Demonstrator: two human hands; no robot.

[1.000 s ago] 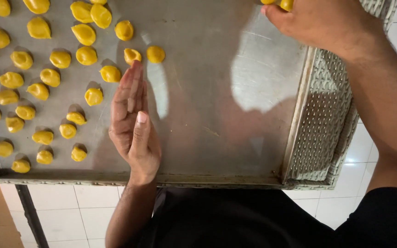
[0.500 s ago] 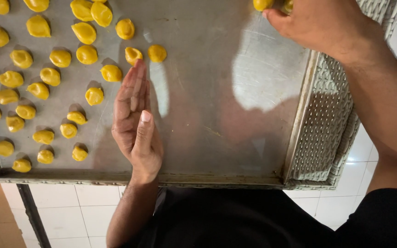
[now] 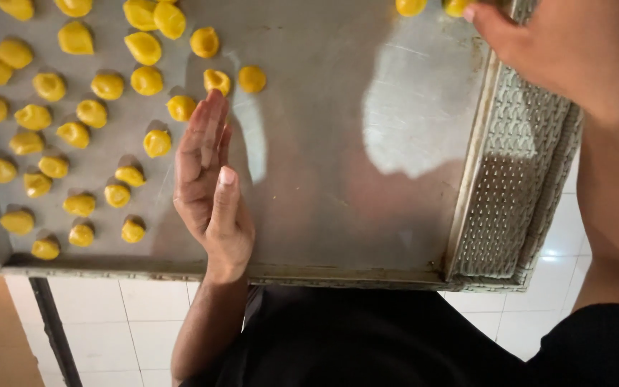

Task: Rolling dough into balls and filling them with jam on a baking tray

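A large metal baking tray [image 3: 338, 215] lies in front of me, and several small yellow dough pieces [image 3: 84, 115] sit in rows on its left half. My left hand [image 3: 209, 186] stands on its edge on the tray just right of those rows, flat, palm facing right, holding nothing. Its fingertips are close to one yellow piece [image 3: 216, 80]. My right hand [image 3: 574, 50] is at the tray's top right corner. Its thumb tip touches a yellow piece [image 3: 456, 7] at the frame's top edge, and the fingers are cut off by the frame.
Another yellow piece [image 3: 410, 6] lies at the top edge. The tray rests on a woven white surface [image 3: 517, 193] that juts out on the right. Below are a white tiled floor [image 3: 116, 322], a dark metal leg [image 3: 55, 337] and my black shirt [image 3: 367, 344].
My right hand has shifted to the right along the tray's top edge. My left hand stays in place on the tray.
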